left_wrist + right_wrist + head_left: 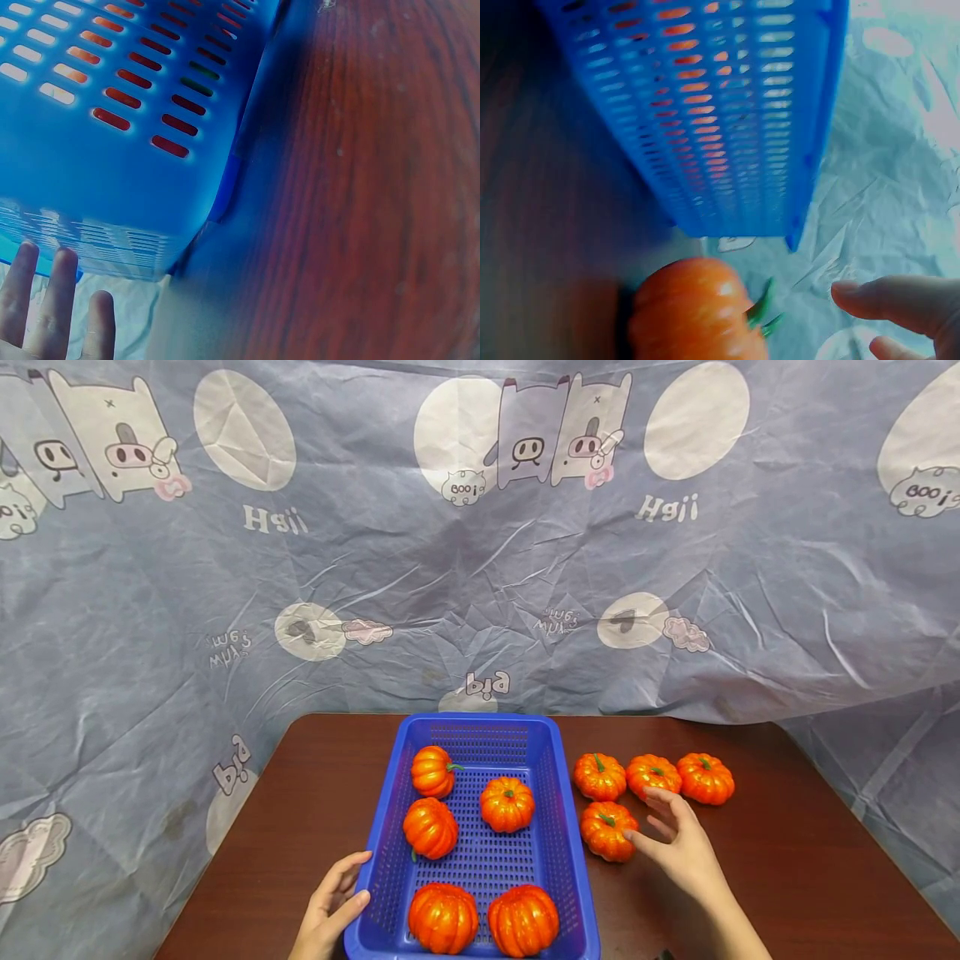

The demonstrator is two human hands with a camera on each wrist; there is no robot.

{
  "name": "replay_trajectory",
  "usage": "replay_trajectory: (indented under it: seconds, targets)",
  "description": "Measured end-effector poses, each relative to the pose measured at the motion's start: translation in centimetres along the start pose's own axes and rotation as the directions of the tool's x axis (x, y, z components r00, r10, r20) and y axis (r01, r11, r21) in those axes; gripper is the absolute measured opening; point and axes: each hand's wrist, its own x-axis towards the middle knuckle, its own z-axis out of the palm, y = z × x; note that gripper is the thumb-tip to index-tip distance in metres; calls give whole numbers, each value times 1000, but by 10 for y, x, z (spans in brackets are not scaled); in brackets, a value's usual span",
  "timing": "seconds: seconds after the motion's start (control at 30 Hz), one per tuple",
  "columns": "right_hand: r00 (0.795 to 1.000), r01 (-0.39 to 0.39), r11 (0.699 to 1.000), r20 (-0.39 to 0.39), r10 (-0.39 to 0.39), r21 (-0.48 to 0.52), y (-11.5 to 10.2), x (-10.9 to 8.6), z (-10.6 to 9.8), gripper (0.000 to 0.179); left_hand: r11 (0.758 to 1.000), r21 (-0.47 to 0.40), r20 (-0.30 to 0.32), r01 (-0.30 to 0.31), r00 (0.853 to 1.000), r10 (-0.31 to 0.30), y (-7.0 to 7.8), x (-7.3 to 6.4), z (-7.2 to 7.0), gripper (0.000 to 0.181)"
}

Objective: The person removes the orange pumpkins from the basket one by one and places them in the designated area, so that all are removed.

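Observation:
A blue plastic basket (480,719) holds several small orange pumpkins, among them one at the right (507,805) and one at the front left (442,918). My left hand (327,906) is at the basket's left side, fingers extended with fingertips right at the rim. To the right of the basket, my right hand (684,847) hovers with thumb and fingers spread, nearest a pumpkin (609,832) with a green stem. The thumb tip overlaps that pumpkin's edge in the head view. In the right wrist view, a pumpkin (697,311) sits beside the basket wall (727,150), apart from the fingers.
Three more pumpkins, at left (600,777), middle (654,772) and right (705,778), form a row behind my right hand. Everything stands on a dark brown wooden table (795,860). A grey-blue printed cloth (465,568) hangs behind and around it.

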Motion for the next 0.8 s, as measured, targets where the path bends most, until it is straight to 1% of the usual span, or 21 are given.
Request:
replay_trajectory:
  seconds: [0.1, 0.17, 0.37, 0.53, 0.67, 0.73, 0.8]
  targets:
    - [999, 47, 999, -8, -47, -5, -9, 3, 1, 59, 1000, 5, -2, 3, 1000, -3, 0, 0, 0, 46]
    - [998, 60, 998, 3, -60, -2, -16, 4, 1, 58, 1000, 4, -3, 4, 1000, -4, 0, 0, 0, 45]
    - [995, 67, 998, 79, -68, 12, -39, 8, 3, 57, 1000, 9, -2, -5, 1000, 5, -1, 0, 0, 46]
    - [984, 109, 994, 136, -112, 30, -55, 9, 10, 56, 1000, 11, -5, -4, 1000, 4, -1, 0, -1, 45]
    - [969, 160, 986, 184, -165, 40, -64, 9, 15, 54, 1000, 15, -4, 0, 1000, 0, 0, 0, 0, 45]
    - [956, 191, 980, 215, -198, 55, -67, 9, 18, 56, 1000, 19, -2, -2, 1000, 2, 0, 0, -1, 45]
    - [938, 223, 972, 254, -235, 74, -70, 9, 21, 57, 1000, 20, -1, -2, 1000, 2, 0, 0, -1, 45]
